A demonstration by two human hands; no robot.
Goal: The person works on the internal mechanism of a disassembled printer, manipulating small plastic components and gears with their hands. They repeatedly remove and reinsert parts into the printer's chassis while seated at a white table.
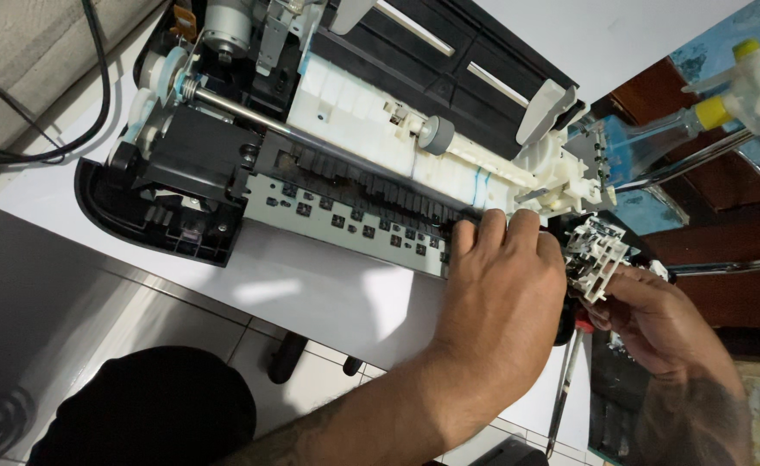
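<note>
Your left hand [501,285] presses its fingers on the black roller strip [371,185] of the opened printer [328,129]; your right hand [656,315] has its grip closed around a white plastic part [594,250], just beside.

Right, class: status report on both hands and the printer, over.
Left hand pressing on opened printer. Right hand gripping white plastic part. Screwdriver lies below hands.
</note>
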